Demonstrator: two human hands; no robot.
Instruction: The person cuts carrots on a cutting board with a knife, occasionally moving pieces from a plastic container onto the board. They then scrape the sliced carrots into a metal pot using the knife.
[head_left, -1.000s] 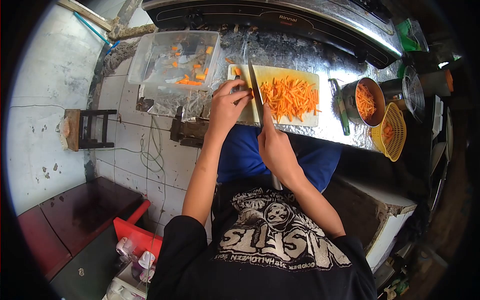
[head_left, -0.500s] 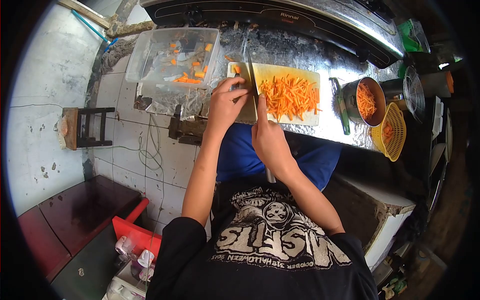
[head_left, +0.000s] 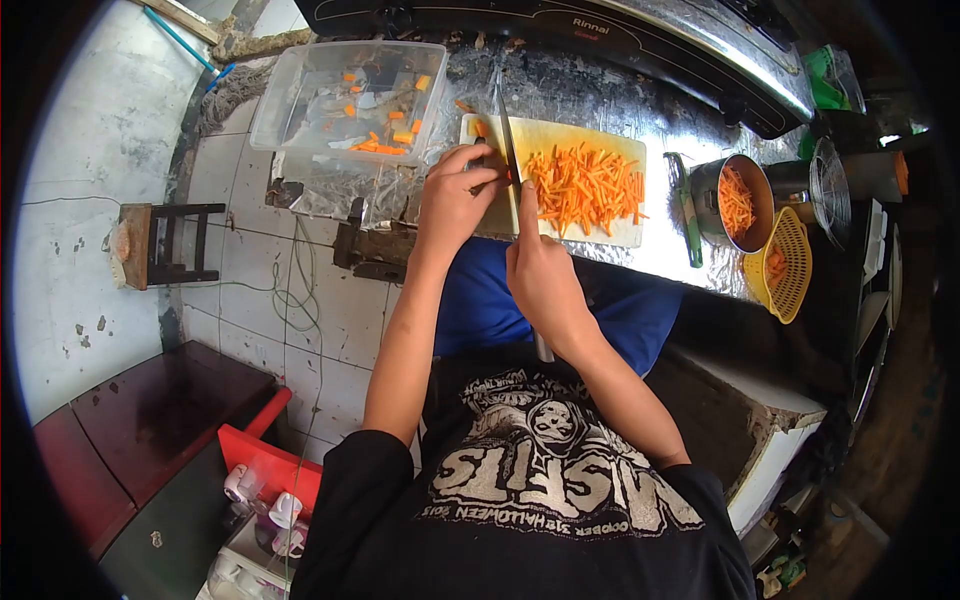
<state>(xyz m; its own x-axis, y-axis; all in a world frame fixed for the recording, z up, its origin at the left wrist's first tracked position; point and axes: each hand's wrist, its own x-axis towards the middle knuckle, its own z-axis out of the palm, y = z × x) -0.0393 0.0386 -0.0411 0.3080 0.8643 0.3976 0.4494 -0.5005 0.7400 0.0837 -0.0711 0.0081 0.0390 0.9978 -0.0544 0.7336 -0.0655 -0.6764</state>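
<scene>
Plainly, the right hand [head_left: 545,282] grips a knife [head_left: 510,150], the left hand [head_left: 455,200] half-curled.

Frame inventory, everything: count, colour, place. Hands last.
Cutting board: 1, off-white, upper centre
Carrot sticks: pile, orange, on board
Knife: 1, grey, left of sticks
Plastic container: 1, clear, left of board
Carrot chunks: several, orange, in container
Pot: 1, metallic, right of board
Carrot strips: heap, orange, in pot
Basket: 1, yellow, beside pot
Utensil: 1, green, left of pot
Wire strainer: 1, silver, right of pot
Rinnai stove: 1, black, top edge
Mop: 1, blue-grey, upper left
Stool: 1, dark, far left
Lower left, far right: partly unclear
T-shirt: 1, black, worn
Left hand: 1, bare, left of knife
Right hand: 1, bare, holding knife
</scene>
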